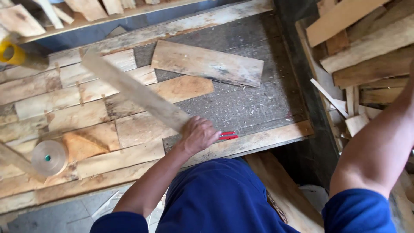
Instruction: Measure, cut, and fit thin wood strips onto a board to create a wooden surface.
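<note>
Long strip [129,88] is gripped at its near end by the left hand [199,134], mid-frame over the tabletop [241,103], being positioned over laid boards [64,108]. Right hand is out of frame right, toward the stack [371,47]; state cannot be told. Next move calls for alignment with the board seams.

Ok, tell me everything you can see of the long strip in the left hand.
The strip is a long, thin piece of pale, weathered wood, blurred in the picture. The left hand grips its near end; the rest slants up and left above the patchwork of flat wood pieces on the table. Its far end reaches near the back rail.
</note>
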